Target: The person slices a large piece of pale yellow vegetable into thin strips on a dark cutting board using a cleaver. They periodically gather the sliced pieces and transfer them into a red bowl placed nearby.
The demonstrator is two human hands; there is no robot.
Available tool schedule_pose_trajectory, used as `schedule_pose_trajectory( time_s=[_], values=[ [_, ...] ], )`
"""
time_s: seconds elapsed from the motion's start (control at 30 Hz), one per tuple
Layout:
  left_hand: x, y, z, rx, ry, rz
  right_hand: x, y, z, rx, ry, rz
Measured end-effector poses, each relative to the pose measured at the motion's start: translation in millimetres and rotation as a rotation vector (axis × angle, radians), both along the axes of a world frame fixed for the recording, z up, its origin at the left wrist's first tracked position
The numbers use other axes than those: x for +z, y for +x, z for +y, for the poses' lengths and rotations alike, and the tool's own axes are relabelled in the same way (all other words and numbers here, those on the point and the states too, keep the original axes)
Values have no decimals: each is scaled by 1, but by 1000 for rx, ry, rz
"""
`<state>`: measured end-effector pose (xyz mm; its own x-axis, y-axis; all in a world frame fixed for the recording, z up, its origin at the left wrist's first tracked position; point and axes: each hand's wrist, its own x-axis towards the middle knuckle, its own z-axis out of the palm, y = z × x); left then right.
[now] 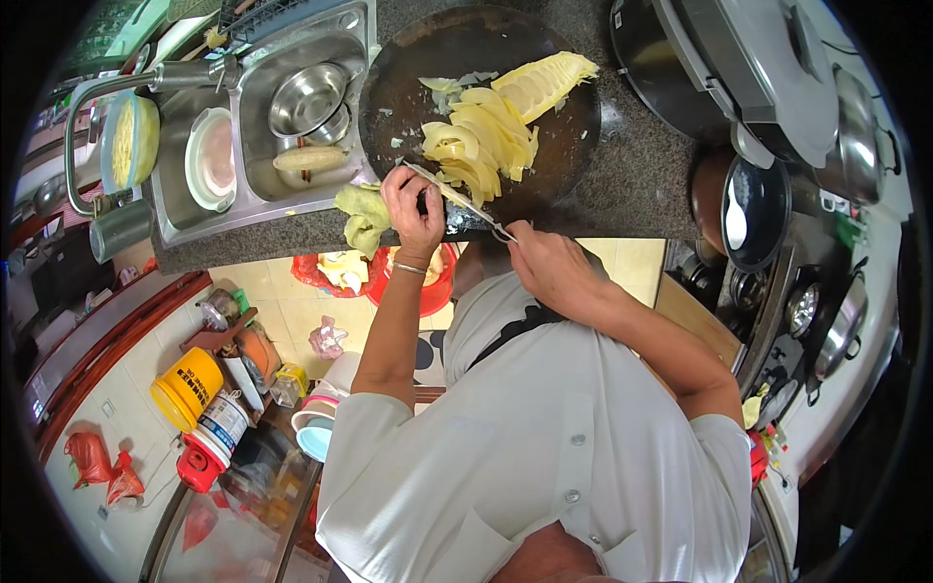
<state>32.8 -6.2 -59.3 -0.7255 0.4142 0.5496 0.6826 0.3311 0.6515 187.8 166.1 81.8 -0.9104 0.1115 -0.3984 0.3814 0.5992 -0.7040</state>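
Note:
My right hand [550, 266] grips the near end of a knife [466, 202], which slants across the near edge of a round, dark cutting board [408, 65]. Curled at the blade's far end are the fingers of my left hand [413, 211]; its fingertips are partly hidden. Just beyond the blade lies a fanned pile of yellow bamboo shoot slices [481, 138]. A larger ridged piece of bamboo shoot [547, 84] rests behind them, with pale scraps around. Beside my left wrist, a crumpled yellow-green cloth [362, 218] hangs over the counter edge.
Left of the board is a steel sink [255, 186] with metal bowls [310, 98], a pale oblong vegetable [310, 158] and a white basin [210, 159]. A large cooker [751, 73] stands right. Below the counter are a red basin [430, 288] and a red bag [306, 273].

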Motion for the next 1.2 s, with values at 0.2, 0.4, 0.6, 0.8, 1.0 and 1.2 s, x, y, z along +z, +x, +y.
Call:
schedule_pose_trajectory(
  time_s=[0.2, 0.4, 0.6, 0.8, 1.0, 1.2],
  values=[
    [-1, 0, -2, 3, -4, -4, 1, 1, 1, 8, -2, -18],
    [1, 0, -1, -4, -25, 26, -12, -5, -2, 10, 2, 15],
    [-3, -3, -4, -14, -30, 16, -23, -20, -4, 40, 27, 34],
    [-1, -2, -4, -18, -34, 16, -33, -35, -9, 48, 36, 36],
    [-2, -1, -4, -21, -49, 29, -43, -55, -12, 67, 46, 32],
    [-1, -1, -3, -22, -61, 24, -44, -68, -18, 44, 38, 10]
  ],
)
